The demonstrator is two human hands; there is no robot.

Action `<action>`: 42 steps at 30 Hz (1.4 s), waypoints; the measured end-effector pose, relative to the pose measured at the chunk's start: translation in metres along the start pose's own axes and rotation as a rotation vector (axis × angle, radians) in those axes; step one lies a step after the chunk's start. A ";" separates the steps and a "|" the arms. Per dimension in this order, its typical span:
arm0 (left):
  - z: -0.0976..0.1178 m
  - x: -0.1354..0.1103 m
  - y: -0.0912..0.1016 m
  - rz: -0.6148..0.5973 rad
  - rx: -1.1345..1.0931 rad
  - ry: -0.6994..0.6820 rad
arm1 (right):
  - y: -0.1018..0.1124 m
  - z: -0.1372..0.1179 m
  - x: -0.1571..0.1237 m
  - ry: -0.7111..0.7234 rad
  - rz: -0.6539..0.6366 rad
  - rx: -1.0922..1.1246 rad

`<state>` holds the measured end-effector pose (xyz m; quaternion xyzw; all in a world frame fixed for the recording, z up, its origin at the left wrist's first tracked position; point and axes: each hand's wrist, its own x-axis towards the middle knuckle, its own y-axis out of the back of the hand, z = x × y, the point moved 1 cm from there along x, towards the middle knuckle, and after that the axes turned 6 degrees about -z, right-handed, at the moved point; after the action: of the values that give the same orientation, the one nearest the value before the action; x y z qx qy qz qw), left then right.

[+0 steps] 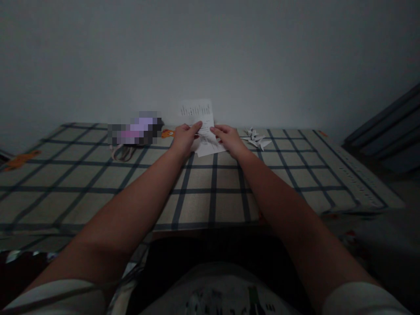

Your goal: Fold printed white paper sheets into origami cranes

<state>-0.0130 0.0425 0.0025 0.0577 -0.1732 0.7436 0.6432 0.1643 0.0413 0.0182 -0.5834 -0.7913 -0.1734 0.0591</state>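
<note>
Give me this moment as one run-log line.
left hand: grip on printed paper | right hand: grip on same paper | beside right hand: folded paper pieces on checked tablecloth

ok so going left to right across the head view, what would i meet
Orange patch → blurred purple item → left hand → printed paper → right hand → folded white paper pieces → dark grey shape at the edge
</note>
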 end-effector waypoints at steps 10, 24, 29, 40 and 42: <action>0.012 -0.007 -0.006 -0.132 -0.141 0.156 | 0.002 0.014 0.008 0.051 0.031 0.033; 0.012 -0.009 -0.006 -0.087 -0.031 0.081 | 0.001 0.009 0.001 -0.058 -0.012 0.014; 0.010 -0.008 -0.006 -0.071 0.000 0.069 | 0.001 0.011 -0.001 -0.030 -0.044 -0.065; 0.006 -0.006 -0.005 -0.079 0.006 0.067 | 0.002 0.008 0.000 0.014 -0.052 -0.122; 0.007 -0.006 -0.005 -0.061 0.004 0.066 | 0.002 0.005 -0.001 0.007 -0.041 -0.115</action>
<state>-0.0085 0.0353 0.0076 0.0397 -0.1485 0.7256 0.6708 0.1667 0.0423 0.0131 -0.5688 -0.7916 -0.2217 0.0246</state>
